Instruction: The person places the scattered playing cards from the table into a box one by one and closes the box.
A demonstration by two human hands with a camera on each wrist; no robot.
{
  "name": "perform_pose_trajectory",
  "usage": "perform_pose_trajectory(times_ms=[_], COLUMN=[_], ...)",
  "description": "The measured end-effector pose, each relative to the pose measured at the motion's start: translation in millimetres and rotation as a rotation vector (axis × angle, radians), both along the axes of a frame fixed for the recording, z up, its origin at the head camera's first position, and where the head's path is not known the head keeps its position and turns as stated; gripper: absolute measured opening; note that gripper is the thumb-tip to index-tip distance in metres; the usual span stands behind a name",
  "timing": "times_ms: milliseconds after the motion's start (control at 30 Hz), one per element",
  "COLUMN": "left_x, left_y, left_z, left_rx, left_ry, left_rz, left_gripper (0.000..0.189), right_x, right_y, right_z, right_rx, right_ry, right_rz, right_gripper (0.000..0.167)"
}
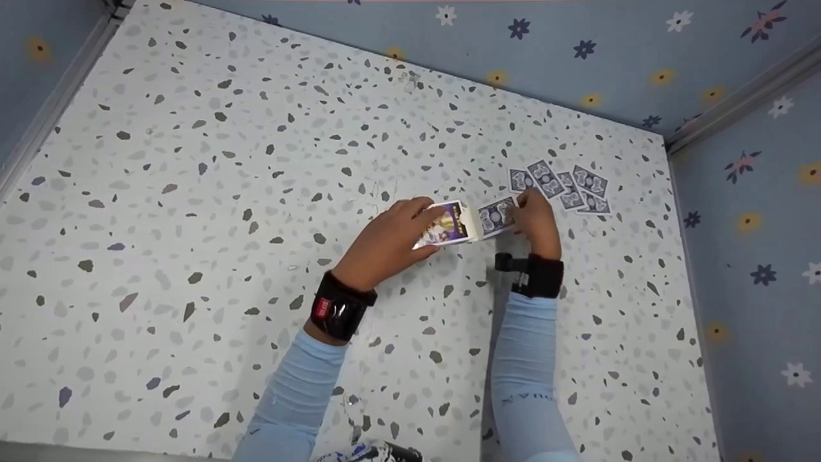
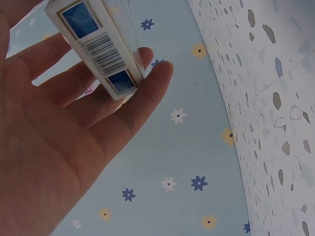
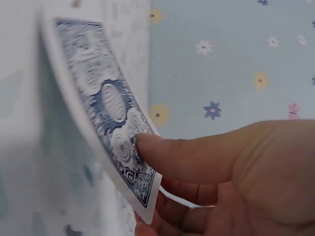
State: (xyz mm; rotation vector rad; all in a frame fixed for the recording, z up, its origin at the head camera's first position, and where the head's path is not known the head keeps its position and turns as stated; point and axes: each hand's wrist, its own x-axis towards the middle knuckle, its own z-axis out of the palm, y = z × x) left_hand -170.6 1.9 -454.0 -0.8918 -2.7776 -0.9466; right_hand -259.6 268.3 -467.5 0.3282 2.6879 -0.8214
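My left hand (image 1: 391, 240) grips a small playing-card box (image 1: 449, 223) with a purple and yellow front, its open end facing right. In the left wrist view, a barcode shows on the end of the box (image 2: 101, 54), with the fingers around it. My right hand (image 1: 537, 221) pinches a blue-backed playing card (image 1: 496, 217) by its right end, the card's other end right at the box's mouth. Seen from the right wrist, the thumb lies on the patterned back of the card (image 3: 110, 103), and the fingers are beneath.
Several blue-backed cards (image 1: 545, 178) lie face down, partly overlapping, just beyond my right hand. The speckled white table (image 1: 192, 160) meets a blue flowered wall (image 1: 545, 45) at the back and another on the right.
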Motion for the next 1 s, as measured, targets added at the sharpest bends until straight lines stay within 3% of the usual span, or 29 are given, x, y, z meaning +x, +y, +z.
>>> perform_pose_trajectory(times_ms=[133,267,433,633,767,1000], left_x=[-0.2,-0.4,-0.6,-0.8,-0.9,-0.3], left_y=[-0.9,-1.6,-1.5,0.2,0.6,0.5], left_z=[-1.0,-1.6,-1.5,-1.4,-1.9,-2.7], left_rx=[0.000,0.007,0.031,0.040,0.051,0.078], left_ry=[0.006,0.004,0.014,0.020,0.021,0.069], left_rz=[0.005,0.007,0.007,-0.003,-0.004,0.014], left_gripper=[0.055,0.055,0.055,0.055,0.055,0.056], right_x=[8.8,20.8,38.7,50.8,51.8,52.5], right_y=[4.4,6.4,5.8,2.7,-2.1,-10.5], right_z=[18.4,37.3,58.8,70.1,70.3,70.5], right_rx=[-0.045,-0.141,-0.283,-0.449,-0.556,-0.572], right_ry=[0.014,0.120,0.303,0.404,0.401,0.308], right_rz=[0.011,0.030,0.031,0.019,0.074,0.140], right_gripper=[0.031,0.039,0.038,0.034,0.034,0.032])
